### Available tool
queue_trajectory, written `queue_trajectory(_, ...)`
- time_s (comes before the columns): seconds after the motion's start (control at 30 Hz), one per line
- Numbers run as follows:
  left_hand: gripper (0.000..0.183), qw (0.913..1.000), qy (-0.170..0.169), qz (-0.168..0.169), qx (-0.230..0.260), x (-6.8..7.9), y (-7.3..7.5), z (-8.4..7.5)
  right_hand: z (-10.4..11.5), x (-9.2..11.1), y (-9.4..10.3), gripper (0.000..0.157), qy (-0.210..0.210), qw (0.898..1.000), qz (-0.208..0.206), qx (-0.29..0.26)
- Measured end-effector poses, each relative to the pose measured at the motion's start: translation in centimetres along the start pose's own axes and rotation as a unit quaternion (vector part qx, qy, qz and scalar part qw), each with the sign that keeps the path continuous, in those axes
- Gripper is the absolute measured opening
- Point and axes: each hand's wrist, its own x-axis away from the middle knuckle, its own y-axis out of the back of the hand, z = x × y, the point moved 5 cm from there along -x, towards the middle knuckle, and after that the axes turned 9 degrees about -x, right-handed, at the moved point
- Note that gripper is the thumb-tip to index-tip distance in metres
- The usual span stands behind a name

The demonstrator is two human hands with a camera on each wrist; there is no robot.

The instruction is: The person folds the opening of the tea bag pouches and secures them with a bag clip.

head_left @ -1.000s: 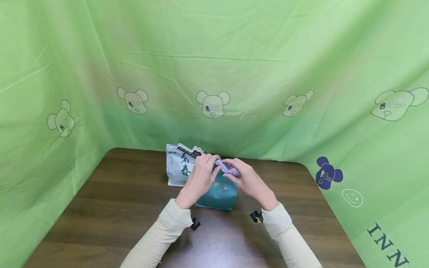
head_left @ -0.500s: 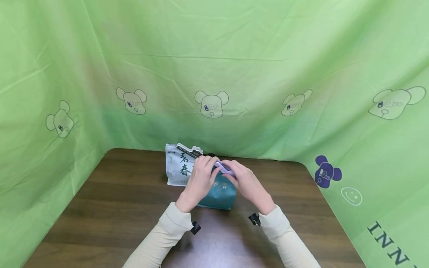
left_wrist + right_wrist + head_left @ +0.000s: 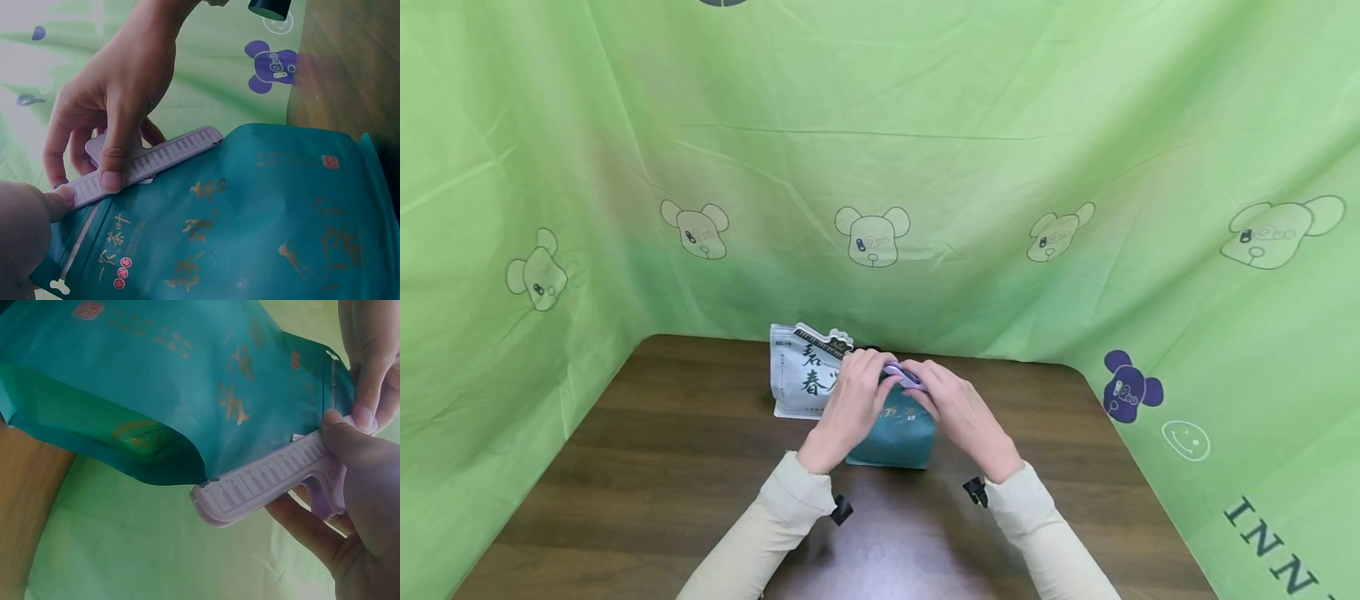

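Observation:
A teal tea bag point(image 3: 895, 437) with gold lettering stands on the table. Across its top corner, at a slant, lies a lilac bag clip point(image 3: 165, 153) printed with piano keys. My right hand point(image 3: 958, 408) grips the clip, thumb on the front bar and fingers behind by the handle, which shows in the right wrist view. My left hand point(image 3: 850, 404) pinches the clip's other end at the bag's corner, its thumb tip point(image 3: 61, 199) right at the bar. The bag's tear strip point(image 3: 78, 240) runs beside the left thumb.
A white tea bag point(image 3: 797, 379) with dark lettering stands behind and left of the teal one. A black-and-white piano-key clip point(image 3: 823, 340) sits on its top. Green printed cloth point(image 3: 872, 150) surrounds the brown wooden table point(image 3: 662, 467) at the back and sides.
The lilac clip has turned slightly and shows a narrower face in the head view. My hands have drawn a little closer together, and the teal bag has shifted slightly right.

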Motion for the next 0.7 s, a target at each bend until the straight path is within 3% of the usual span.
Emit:
queue_trajectory(0.4,0.015,0.9986,-0.015,0.050,0.008,-4.2,-1.6,-0.6,-2.9,-0.2,2.1,0.043,-0.035,0.999,-0.022,-0.003)
queue_trajectory(0.7,0.015,0.9965,-0.003,0.078,-0.031,-6.3,-4.1,0.1,-6.0,-0.8,2.1,0.043,-0.040,0.999,-0.037,-0.007)
